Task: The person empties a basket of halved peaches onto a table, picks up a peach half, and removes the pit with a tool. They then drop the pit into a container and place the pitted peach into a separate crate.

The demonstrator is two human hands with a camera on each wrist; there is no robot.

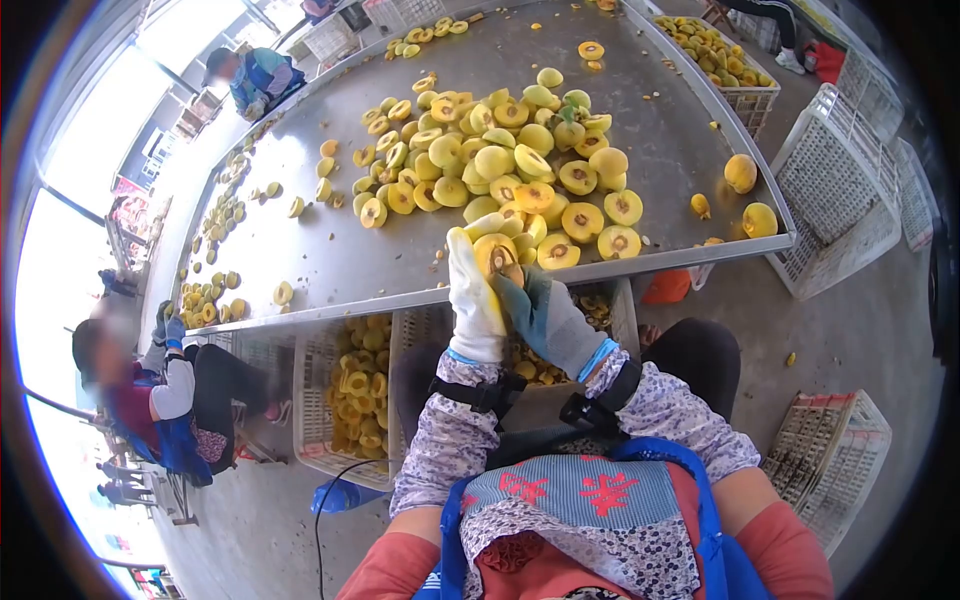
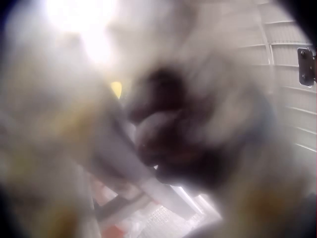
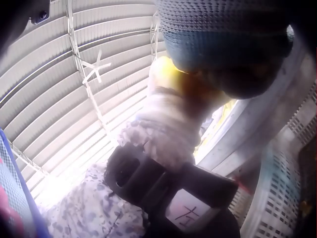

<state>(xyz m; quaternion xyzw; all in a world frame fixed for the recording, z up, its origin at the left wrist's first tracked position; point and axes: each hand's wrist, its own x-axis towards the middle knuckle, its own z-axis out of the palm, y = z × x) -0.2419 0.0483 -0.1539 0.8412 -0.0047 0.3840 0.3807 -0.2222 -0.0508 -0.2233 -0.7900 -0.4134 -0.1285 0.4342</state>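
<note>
My left hand (image 1: 474, 305), in a white glove with yellow coating, holds a cut yellow peach (image 1: 493, 252) at the table's near edge. Its brown pit hollow faces me. Against the fruit's right side, my right hand (image 1: 545, 318) grips with curled fingers in a blue-grey knit glove. From the right wrist view, the blue knit fingers (image 3: 223, 47) cover much of the fruit, and their tips are in dark shadow. A large heap of peach halves (image 1: 490, 150) lies just beyond both hands. The left wrist view is mostly blurred.
A raised rim (image 1: 640, 262) borders the metal table. Crates of halves (image 1: 360, 390) stand beneath it. Whole peaches (image 1: 740, 174) sit near its right corner, beside an upright white crate (image 1: 835, 190). Another person (image 1: 170, 390) sits at the left.
</note>
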